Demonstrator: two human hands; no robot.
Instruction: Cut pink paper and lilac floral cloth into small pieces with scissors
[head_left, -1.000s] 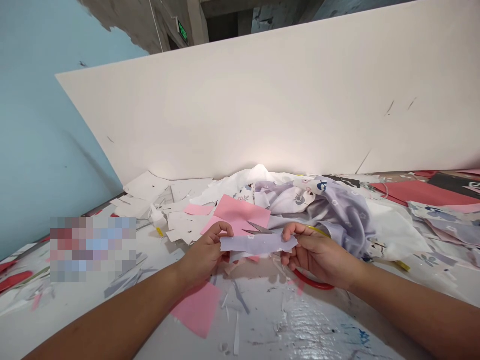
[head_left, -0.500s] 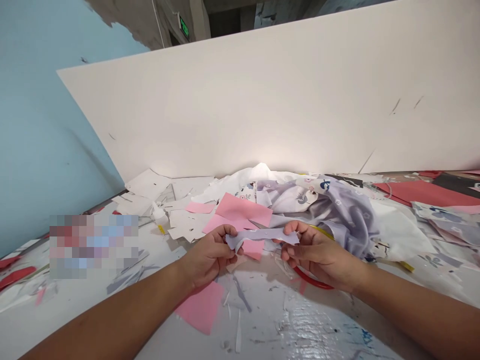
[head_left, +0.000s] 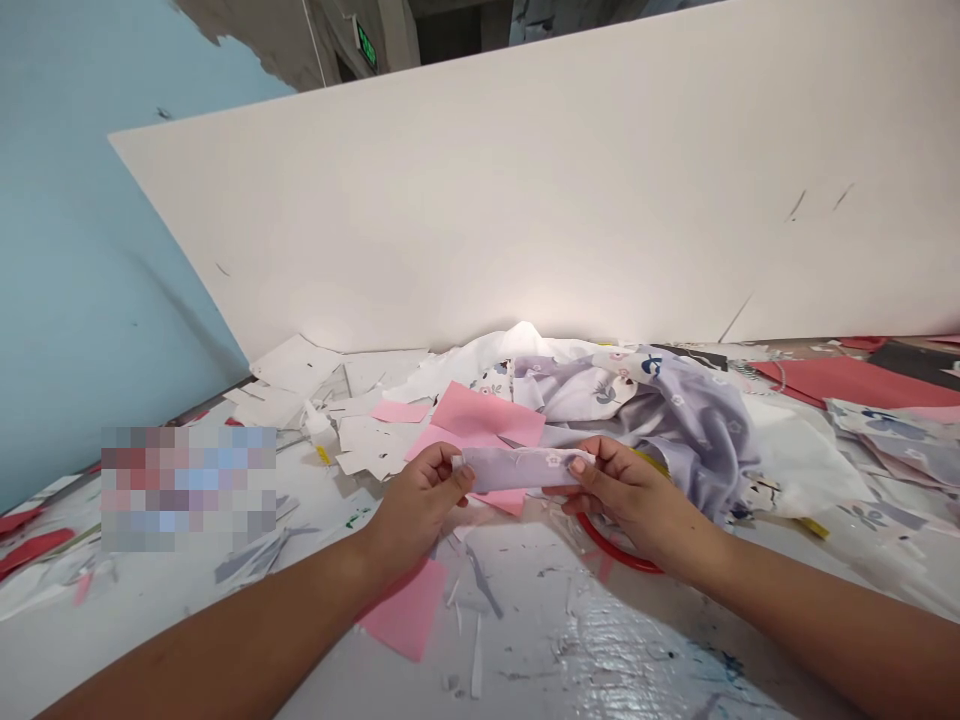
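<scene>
A lavender fabric strip (head_left: pixel 517 470) with small white flowers is stretched between my two hands above the table. My left hand (head_left: pixel 424 500) pinches its left end between thumb and fingers. At the other end, my right hand (head_left: pixel 626 490) grips the strip in the same way, thumb on the near face. Pink paper pieces (head_left: pixel 487 415) lie just behind the strip. Beneath my right hand shows part of a red ring-shaped handle (head_left: pixel 619 545); the rest of that item is hidden. Another pink piece (head_left: pixel 409 610) rests below my left wrist.
Crumpled lavender and white floral fabric (head_left: pixel 697 420) is heaped behind my right hand. A small white bottle (head_left: pixel 319 430) stands at the left among white paper scraps (head_left: pixel 296 365). Red sheets (head_left: pixel 862 385) lie at the far right. A tall white board (head_left: pixel 525 200) closes off the table's back.
The strip has turned so its flowered face is flat toward me, where before it was curled and narrower. Both thumbs now press on its near side.
</scene>
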